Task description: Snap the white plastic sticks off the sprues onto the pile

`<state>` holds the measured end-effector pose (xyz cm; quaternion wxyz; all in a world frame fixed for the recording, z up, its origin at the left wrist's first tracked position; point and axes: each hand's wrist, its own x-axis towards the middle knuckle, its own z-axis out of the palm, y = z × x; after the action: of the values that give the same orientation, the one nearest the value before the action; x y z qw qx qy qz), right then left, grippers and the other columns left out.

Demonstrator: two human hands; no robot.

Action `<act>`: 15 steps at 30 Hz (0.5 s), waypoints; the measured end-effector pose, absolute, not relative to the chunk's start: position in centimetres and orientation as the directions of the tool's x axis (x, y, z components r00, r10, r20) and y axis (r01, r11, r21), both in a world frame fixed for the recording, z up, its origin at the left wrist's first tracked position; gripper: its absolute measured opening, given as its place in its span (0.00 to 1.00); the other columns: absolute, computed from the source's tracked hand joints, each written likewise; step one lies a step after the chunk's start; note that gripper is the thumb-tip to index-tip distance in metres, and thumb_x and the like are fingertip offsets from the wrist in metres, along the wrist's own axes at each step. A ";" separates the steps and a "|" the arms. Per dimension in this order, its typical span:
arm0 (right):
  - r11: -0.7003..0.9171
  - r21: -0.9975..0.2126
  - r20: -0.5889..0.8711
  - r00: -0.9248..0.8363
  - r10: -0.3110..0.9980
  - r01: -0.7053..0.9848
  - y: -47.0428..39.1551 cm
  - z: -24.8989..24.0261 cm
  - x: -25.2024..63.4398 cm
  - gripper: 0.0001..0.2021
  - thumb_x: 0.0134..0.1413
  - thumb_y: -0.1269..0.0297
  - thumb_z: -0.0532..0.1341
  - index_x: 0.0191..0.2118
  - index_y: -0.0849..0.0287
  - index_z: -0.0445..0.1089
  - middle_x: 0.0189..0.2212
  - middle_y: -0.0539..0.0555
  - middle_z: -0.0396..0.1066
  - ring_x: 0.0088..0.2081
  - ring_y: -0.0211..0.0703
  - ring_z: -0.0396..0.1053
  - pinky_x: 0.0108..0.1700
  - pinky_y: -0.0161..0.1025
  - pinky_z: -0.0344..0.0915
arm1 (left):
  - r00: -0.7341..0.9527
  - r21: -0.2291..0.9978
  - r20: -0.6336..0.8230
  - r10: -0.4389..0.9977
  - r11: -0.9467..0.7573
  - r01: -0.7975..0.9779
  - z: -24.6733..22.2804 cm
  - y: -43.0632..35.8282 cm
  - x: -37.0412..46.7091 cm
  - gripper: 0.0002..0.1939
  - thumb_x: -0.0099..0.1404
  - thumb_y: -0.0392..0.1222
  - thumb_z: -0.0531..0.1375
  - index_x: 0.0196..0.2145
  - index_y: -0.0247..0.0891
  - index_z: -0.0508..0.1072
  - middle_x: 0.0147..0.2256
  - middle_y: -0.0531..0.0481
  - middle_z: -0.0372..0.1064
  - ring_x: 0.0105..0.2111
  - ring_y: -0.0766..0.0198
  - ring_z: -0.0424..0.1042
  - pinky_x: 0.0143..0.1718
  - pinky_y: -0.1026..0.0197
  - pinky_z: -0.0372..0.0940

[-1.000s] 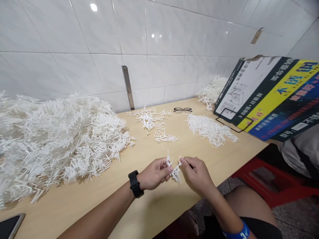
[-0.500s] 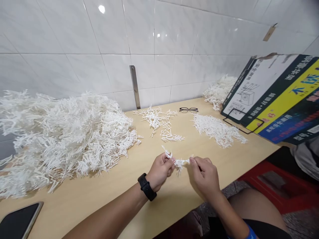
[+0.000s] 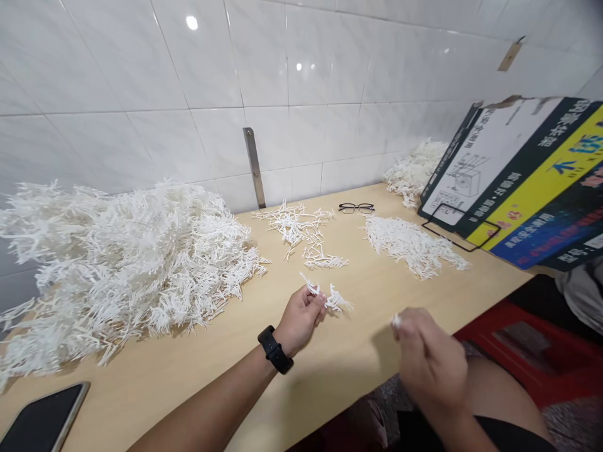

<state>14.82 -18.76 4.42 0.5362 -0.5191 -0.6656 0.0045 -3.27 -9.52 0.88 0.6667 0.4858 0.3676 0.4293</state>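
My left hand point(image 3: 301, 317), with a black watch on its wrist, pinches a white branching plastic sprig point(image 3: 337, 300) above the table. Its tips stick out on both sides of the fingers. To the right, over the table's front edge, my right hand point(image 3: 431, 361) is closed and smeared by motion. A small white plastic piece point(image 3: 396, 321) pokes out between its thumb and finger; the rest is hidden in the fist. The two hands are apart. Beyond them lie loose white branching stems point(image 3: 301, 227) and a flat pile of small white pieces point(image 3: 409, 243).
A large heap of white sprigs point(image 3: 155, 257) fills the table's left side, with a phone point(image 3: 44, 414) in front. Glasses point(image 3: 357, 208) lie near the tiled wall. A printed carton point(image 3: 522, 182) and another white pile point(image 3: 417, 166) stand at right. A red stool point(image 3: 513, 339) is below.
My right hand has pulled away to the right and toward me, with a small white piece in its fingers. The sprig in my left hand is now separate from it.
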 end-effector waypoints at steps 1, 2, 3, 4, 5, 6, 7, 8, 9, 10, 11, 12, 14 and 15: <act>0.310 -0.595 0.649 0.216 0.729 0.741 -17.3 4.1 16.6 0.14 0.64 0.66 0.50 0.25 0.56 0.60 0.20 0.51 0.62 0.26 0.41 0.61 0.31 0.39 0.57 | 0.351 0.964 -0.077 0.933 0.160 -0.214 0.8 -9.6 -3.2 0.21 0.58 0.55 0.63 0.28 0.37 0.60 0.18 0.59 0.56 0.18 0.74 0.53 0.24 0.65 0.49; 0.199 -0.590 0.595 0.255 0.763 0.782 -15.9 3.6 18.5 0.13 0.63 0.62 0.51 0.27 0.57 0.64 0.23 0.54 0.67 0.28 0.43 0.65 0.33 0.39 0.59 | 0.338 0.959 -0.082 0.938 0.166 -0.228 0.8 -9.7 -3.2 0.20 0.58 0.55 0.63 0.29 0.37 0.60 0.18 0.59 0.56 0.18 0.74 0.53 0.24 0.65 0.50; 0.107 -0.577 0.551 0.289 0.783 0.810 -14.5 3.0 20.3 0.13 0.63 0.61 0.50 0.32 0.58 0.68 0.30 0.57 0.72 0.33 0.47 0.68 0.35 0.41 0.61 | 0.328 0.954 -0.085 0.941 0.172 -0.246 0.8 -9.7 -3.2 0.20 0.58 0.54 0.63 0.29 0.37 0.60 0.18 0.59 0.56 0.18 0.74 0.53 0.24 0.65 0.50; 0.025 -0.539 0.510 0.303 0.805 0.842 -13.4 2.3 22.0 0.14 0.62 0.62 0.50 0.38 0.60 0.71 0.36 0.60 0.74 0.37 0.50 0.70 0.37 0.42 0.63 | 0.321 0.948 -0.088 0.943 0.177 -0.263 0.7 -9.7 -3.2 0.20 0.58 0.54 0.63 0.29 0.37 0.61 0.19 0.59 0.56 0.18 0.74 0.53 0.23 0.65 0.50; -0.046 -0.491 0.460 0.304 0.835 0.870 -12.6 1.6 23.3 0.16 0.60 0.64 0.50 0.46 0.62 0.71 0.40 0.63 0.75 0.40 0.53 0.70 0.39 0.43 0.63 | 0.316 0.945 -0.089 0.945 0.181 -0.273 0.7 -9.6 -3.2 0.20 0.57 0.54 0.63 0.30 0.36 0.61 0.19 0.59 0.56 0.18 0.74 0.53 0.23 0.65 0.51; -0.102 -0.459 0.421 0.317 0.850 0.883 -12.1 0.9 24.1 0.19 0.58 0.65 0.51 0.52 0.65 0.69 0.42 0.65 0.75 0.40 0.55 0.71 0.38 0.44 0.64 | 0.313 0.944 -0.091 0.945 0.182 -0.276 0.7 -9.6 -3.2 0.20 0.57 0.54 0.64 0.30 0.36 0.61 0.19 0.59 0.56 0.19 0.74 0.53 0.23 0.65 0.51; -0.126 -0.450 0.406 0.329 0.853 0.884 -12.0 0.2 24.5 0.22 0.58 0.66 0.51 0.57 0.66 0.66 0.43 0.65 0.75 0.41 0.55 0.72 0.39 0.45 0.65 | 0.310 0.944 -0.092 0.946 0.181 -0.274 0.7 -9.5 -3.2 0.20 0.57 0.54 0.64 0.30 0.36 0.61 0.20 0.59 0.56 0.19 0.74 0.53 0.23 0.66 0.51; -0.122 -0.455 0.398 0.324 0.858 0.882 -12.1 -0.5 24.5 0.24 0.59 0.67 0.51 0.59 0.66 0.63 0.43 0.64 0.75 0.42 0.54 0.72 0.41 0.45 0.66 | 0.307 0.946 -0.093 0.947 0.180 -0.269 0.7 -9.5 -3.2 0.20 0.57 0.54 0.64 0.30 0.36 0.61 0.20 0.59 0.56 0.19 0.74 0.54 0.23 0.66 0.51; -0.098 -0.473 0.401 0.313 0.861 0.875 -12.5 -1.1 24.1 0.24 0.59 0.67 0.50 0.60 0.65 0.63 0.44 0.63 0.76 0.43 0.54 0.73 0.43 0.46 0.66 | 0.305 0.948 -0.093 0.948 0.178 -0.263 0.7 -9.5 -3.2 0.20 0.57 0.54 0.64 0.30 0.36 0.62 0.20 0.59 0.57 0.19 0.74 0.54 0.23 0.66 0.52; -0.055 -0.498 0.405 0.288 0.868 0.866 -13.0 -1.6 23.3 0.22 0.60 0.66 0.50 0.58 0.64 0.65 0.44 0.61 0.76 0.44 0.53 0.73 0.45 0.46 0.67 | 0.305 0.950 -0.094 0.948 0.177 -0.256 0.8 -9.5 -3.2 0.20 0.57 0.54 0.64 0.30 0.36 0.62 0.20 0.58 0.57 0.19 0.74 0.54 0.23 0.66 0.52; -0.005 -0.523 0.411 0.257 0.875 0.852 -13.6 -1.9 22.4 0.20 0.61 0.65 0.50 0.54 0.63 0.69 0.44 0.61 0.76 0.45 0.52 0.73 0.47 0.46 0.67 | 0.308 0.953 -0.095 0.947 0.176 -0.246 0.8 -9.5 -3.2 0.20 0.57 0.54 0.63 0.30 0.36 0.62 0.20 0.58 0.57 0.20 0.74 0.54 0.24 0.66 0.52; 0.047 -0.550 0.418 0.226 0.880 0.834 -14.1 -2.0 21.3 0.17 0.61 0.63 0.51 0.49 0.62 0.72 0.43 0.60 0.76 0.45 0.52 0.73 0.48 0.46 0.66 | 0.317 0.957 -0.095 0.944 0.175 -0.233 0.8 -9.5 -3.2 0.19 0.58 0.54 0.63 0.30 0.36 0.62 0.20 0.58 0.57 0.20 0.74 0.55 0.24 0.65 0.53; 0.136 -0.624 0.420 0.184 0.889 0.770 -15.0 -1.6 19.1 0.14 0.62 0.60 0.52 0.40 0.60 0.74 0.40 0.59 0.76 0.41 0.49 0.73 0.45 0.42 0.67 | 0.346 0.966 -0.091 0.934 0.166 -0.196 0.8 -9.6 -3.3 0.19 0.59 0.54 0.62 0.30 0.36 0.61 0.20 0.58 0.57 0.20 0.73 0.56 0.25 0.65 0.53; 0.166 -0.661 0.412 0.169 0.895 0.732 -15.4 -1.2 18.1 0.14 0.62 0.59 0.53 0.37 0.59 0.73 0.36 0.58 0.76 0.38 0.47 0.73 0.41 0.40 0.67 | 0.364 0.973 -0.085 0.928 0.156 -0.172 0.9 -9.7 -3.3 0.19 0.59 0.54 0.62 0.30 0.36 0.61 0.20 0.58 0.58 0.20 0.73 0.56 0.25 0.65 0.53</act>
<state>18.10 -15.38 -1.16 0.4207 -0.6383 -0.6373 0.0973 -3.25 -9.69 0.86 0.6588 0.4980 0.3795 0.4171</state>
